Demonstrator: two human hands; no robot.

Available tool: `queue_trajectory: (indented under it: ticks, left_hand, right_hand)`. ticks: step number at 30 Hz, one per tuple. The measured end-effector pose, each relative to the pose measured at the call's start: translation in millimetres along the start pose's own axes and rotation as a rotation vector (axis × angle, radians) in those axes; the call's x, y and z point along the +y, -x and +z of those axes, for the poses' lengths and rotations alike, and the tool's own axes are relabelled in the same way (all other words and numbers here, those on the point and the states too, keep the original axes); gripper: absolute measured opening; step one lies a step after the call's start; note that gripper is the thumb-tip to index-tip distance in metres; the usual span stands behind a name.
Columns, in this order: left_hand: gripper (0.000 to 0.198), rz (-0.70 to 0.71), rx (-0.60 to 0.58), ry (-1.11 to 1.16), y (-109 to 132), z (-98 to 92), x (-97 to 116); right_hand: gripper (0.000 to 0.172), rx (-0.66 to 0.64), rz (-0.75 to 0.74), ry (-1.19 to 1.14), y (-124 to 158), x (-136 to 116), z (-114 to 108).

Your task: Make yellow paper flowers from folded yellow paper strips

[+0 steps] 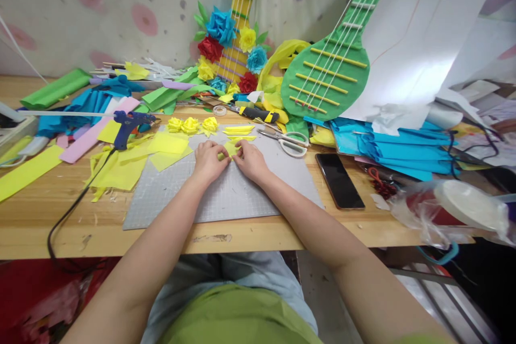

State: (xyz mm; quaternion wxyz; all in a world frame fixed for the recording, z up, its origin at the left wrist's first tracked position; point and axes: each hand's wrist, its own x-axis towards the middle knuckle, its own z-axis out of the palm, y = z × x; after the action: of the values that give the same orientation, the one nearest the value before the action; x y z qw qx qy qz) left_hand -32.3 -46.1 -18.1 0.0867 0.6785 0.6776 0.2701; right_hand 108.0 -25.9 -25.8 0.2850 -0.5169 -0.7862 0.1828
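Head view. Both hands meet over the grey mat, which lies at the near edge of the table, about midway along it. Left hand and right hand each have their grip pinched narrow on one small yellow paper piece, fingertips nearly touching across it. The piece rests on or just above the mat; which, I cannot tell.

Around it: three finished yellow flowers in a row at the mat's far-left corner, yellow strips just beyond the hands, loose yellow sheets off the mat's left edge. Scissors lie near the right hand at the mat's far-right corner. Glue gun stands to the left, its cord trailing over the near table edge. Phone lies right of the mat.

Risks, as judged:
- Thin paper, tight pinch: uneven pull between hands could tear or crease it.
- A forearm sweep could scatter the strips or flowers.
- The cord hangs off the edge; a snag could drag the gun onto the loose sheets.
- Scissors sit near the right wrist.
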Motion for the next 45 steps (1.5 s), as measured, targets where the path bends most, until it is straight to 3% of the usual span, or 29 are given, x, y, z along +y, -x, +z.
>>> queue_trajectory:
  ticks: [9,19,25,30,34,37,40,45]
  left_hand:
    - [0.010,-0.011,-0.003,-0.018,0.2,2.5,-0.3]
    - [0.010,-0.021,0.013,-0.024,-0.4,4.9,0.9]
    - [0.012,-0.020,0.055,-0.001,-1.3,8.4,3.4]
    - [0.010,-0.045,-0.013,0.019,-1.8,4.0,-0.4]
    - [0.035,0.048,-0.123,0.099,-3.8,-4.4,-16.1]
    - [0.043,0.133,-0.111,0.161,-7.0,-8.9,-30.3]
    - [0.044,0.213,-0.070,0.162,-8.8,-9.8,-37.8]
    - [0.032,0.302,-0.123,0.033,-4.8,-12.9,-32.6]
  right_hand:
    - [0.026,0.019,-0.061,0.075,2.7,-1.0,1.8]
    - [0.041,0.040,-0.077,0.099,5.5,5.6,-0.4]
    - [0.031,0.065,-0.084,0.064,6.1,5.4,-0.2]
    - [0.029,0.049,-0.080,0.082,6.4,5.9,0.9]
    - [0.030,0.027,-0.065,0.086,6.4,5.4,-0.6]
    - [0.030,0.023,-0.073,0.074,6.7,4.8,-2.9]
    - [0.031,0.044,-0.072,0.060,8.2,4.0,-6.7]
    - [0.036,0.082,-0.030,-0.032,12.0,2.5,-11.3]
